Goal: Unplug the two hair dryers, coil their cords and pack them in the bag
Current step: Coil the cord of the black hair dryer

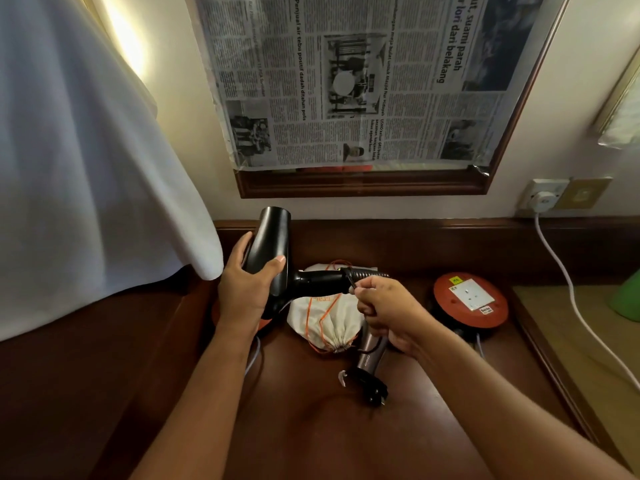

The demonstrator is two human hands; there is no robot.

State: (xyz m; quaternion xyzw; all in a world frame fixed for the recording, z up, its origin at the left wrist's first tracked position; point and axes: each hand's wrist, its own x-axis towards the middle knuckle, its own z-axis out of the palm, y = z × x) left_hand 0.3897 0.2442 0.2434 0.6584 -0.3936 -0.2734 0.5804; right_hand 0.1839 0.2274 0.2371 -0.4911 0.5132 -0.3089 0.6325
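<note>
Dark brown wooden desk (311,427) under newspaper-covered mirror (363,81). Cream drawstring cloth bag (329,323) lies mid-desk, round red extension reel (471,299) to its right. Black hair dryer (273,247) held above bag: left hand (246,289) grips barrel, right hand (388,313) fingers curled around its cord at handle end. Grey-brown second dryer (370,355) lies on desk beside bag, black plug (374,393) near it.

You have a dark brown wooden desk (311,427) with a raised back edge against the wall. On it lies a cream drawstring bag (327,323) with an orange cord, near the middle. Just beside its right edge rests a bronze hair dryer (370,355), a black plug (374,393) at its near end. Further right sits a round red extension reel (471,299) with a white socket face.
</note>
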